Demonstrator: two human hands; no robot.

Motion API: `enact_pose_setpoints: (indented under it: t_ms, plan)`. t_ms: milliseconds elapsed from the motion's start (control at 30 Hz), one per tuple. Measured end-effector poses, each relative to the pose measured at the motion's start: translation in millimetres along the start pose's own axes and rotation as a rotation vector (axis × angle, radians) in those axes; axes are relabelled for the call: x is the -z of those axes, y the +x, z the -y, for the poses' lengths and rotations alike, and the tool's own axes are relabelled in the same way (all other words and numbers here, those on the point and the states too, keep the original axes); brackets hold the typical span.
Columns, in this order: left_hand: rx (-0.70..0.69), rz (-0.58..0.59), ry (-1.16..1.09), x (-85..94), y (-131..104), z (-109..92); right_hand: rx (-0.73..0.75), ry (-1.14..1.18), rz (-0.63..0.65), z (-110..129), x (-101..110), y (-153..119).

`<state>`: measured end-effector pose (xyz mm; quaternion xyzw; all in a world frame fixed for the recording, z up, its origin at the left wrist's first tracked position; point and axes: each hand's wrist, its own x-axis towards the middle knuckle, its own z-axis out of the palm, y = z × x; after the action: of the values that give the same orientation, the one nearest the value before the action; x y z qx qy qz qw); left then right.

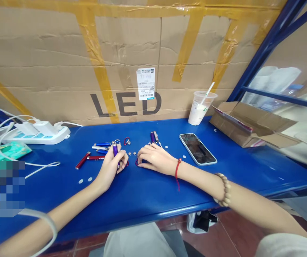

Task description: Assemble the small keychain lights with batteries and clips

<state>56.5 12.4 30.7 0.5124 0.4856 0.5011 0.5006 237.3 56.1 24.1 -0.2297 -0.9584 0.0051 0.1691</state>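
Your left hand [113,166] grips a purple tube [115,150] near the middle of the blue table [153,194]. Your right hand [153,159] is curled down on the table; its hold is hard to tell. On the far box [126,57], big black letters [126,104] say "LED", beside a white label [146,84].

Your bright view shows glare along the bench's [239,178] near edge, stretched edges and slightly soft detail.
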Motion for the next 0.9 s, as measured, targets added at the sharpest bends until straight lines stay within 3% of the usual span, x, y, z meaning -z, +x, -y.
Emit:
enact_pose_setpoints:
  t_ms: [167, 333, 467, 567, 667, 733, 900]
  plan:
    - [-0.009, -0.019, 0.048, -1.0, 0.1, 0.9, -0.133, 0.179, -0.128, 2.8, 0.3, 0.1]
    - [-0.040, 0.015, 0.235, -3.0, -0.5, 3.6, -0.436, 0.760, -0.318, 9.1, -4.8, 2.5]
    - [-0.159, 0.047, 0.451, -0.4, -1.4, 8.5, -0.651, 1.330, -0.268, 12.1, -7.9, 5.3]
    - [-0.221, 0.074, 0.469, 1.3, -1.0, 10.9, -0.726, 1.531, -0.232, 12.7, -7.7, 6.0]
    - [-0.229, 0.108, 0.431, 1.8, -0.8, 11.2, -0.720, 1.515, -0.223, 12.5, -8.0, 5.5]
    - [-0.219, 0.107, 0.406, 1.7, -1.0, 10.8, -0.663, 1.375, -0.249, 12.0, -8.8, 4.2]
    - [-0.218, 0.140, 0.303, 1.8, -2.6, 10.5, -0.261, 0.754, -0.315, 8.4, -6.7, -3.0]
